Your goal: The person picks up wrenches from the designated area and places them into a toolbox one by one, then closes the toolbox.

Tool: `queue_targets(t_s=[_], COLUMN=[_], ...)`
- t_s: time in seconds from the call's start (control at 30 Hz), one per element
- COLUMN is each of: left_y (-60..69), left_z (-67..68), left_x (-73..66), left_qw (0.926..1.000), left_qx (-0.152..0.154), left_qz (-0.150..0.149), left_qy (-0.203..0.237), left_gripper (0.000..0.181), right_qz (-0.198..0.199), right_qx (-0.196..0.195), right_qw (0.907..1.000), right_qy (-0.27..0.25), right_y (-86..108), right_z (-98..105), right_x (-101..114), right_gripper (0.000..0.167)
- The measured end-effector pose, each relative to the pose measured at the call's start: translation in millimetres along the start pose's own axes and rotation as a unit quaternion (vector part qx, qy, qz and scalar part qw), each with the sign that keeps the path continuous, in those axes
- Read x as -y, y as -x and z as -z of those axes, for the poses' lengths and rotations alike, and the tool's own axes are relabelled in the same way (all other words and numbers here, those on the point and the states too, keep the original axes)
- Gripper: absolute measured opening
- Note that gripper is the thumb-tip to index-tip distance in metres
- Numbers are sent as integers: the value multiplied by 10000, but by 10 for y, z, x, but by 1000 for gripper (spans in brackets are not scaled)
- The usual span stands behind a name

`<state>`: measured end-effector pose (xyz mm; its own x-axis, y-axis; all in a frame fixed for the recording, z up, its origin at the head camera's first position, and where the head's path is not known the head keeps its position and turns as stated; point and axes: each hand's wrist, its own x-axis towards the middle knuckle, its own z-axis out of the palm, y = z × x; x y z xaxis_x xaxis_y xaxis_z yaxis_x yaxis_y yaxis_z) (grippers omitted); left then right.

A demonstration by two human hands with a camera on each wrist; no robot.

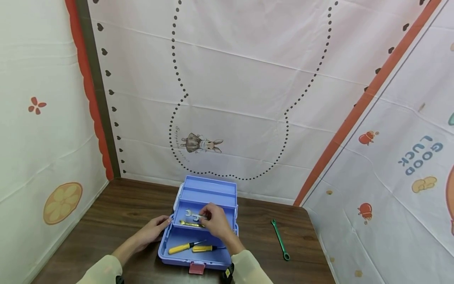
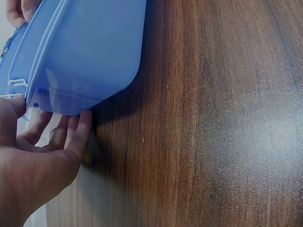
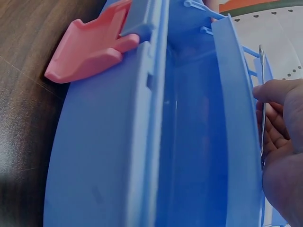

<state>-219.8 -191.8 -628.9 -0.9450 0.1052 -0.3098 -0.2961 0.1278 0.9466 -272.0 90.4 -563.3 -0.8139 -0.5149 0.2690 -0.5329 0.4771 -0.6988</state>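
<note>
A blue toolbox (image 1: 164,252) stands with its lid raised. My right hand (image 1: 217,223) is over its upper tray (image 1: 180,206) and pinches a silver wrench (image 3: 263,127) between thumb and fingers. In the tray, beside that hand, lies a gold-coloured wrench (image 1: 190,224). At the toolbox's left side, my left hand (image 2: 40,163) grips the back corner near the hinge, thumb at the edge and fingertips against the outer wall. Two yellow-handled screwdrivers, one on the left (image 1: 180,248) and one on the right (image 1: 203,248), lie in the lower compartment.
A green wrench (image 1: 280,239) lies on the brown wooden table (image 1: 255,236), right of the toolbox. A pink latch (image 1: 196,268) hangs at the toolbox front. Printed white cloth walls (image 1: 248,98) enclose the table at the back and sides.
</note>
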Motion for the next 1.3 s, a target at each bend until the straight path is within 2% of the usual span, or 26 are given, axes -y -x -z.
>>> queue_targets(t_s=[0.3, 0.63, 0.83, 1.0, 1.3], left_y=[-1, -9, -7, 8, 18], left_z=[-19, -11, -19, -1, 2], left_x=[10, -23, 4, 22, -7], left_qw=[9999, 9999, 9999, 9999, 10000], left_qx=[-128, 98, -106, -149, 82], left_qz=[48, -35, 12, 34, -26], left_qy=[23, -89, -15, 25, -28], left_gripper=[59, 63, 60, 63, 66], right_qz=[-127, -109, 33, 44, 45], right_qx=[112, 107, 15, 74, 79], right_qw=[9999, 9997, 9992, 9991, 9990], right_qy=[31, 186, 388, 419, 443], right_y=[27, 29, 16, 0, 3], right_z=[-37, -56, -108, -139, -129], right_x=[-14, -34, -28, -18, -18], right_gripper=[14, 14, 14, 14, 14])
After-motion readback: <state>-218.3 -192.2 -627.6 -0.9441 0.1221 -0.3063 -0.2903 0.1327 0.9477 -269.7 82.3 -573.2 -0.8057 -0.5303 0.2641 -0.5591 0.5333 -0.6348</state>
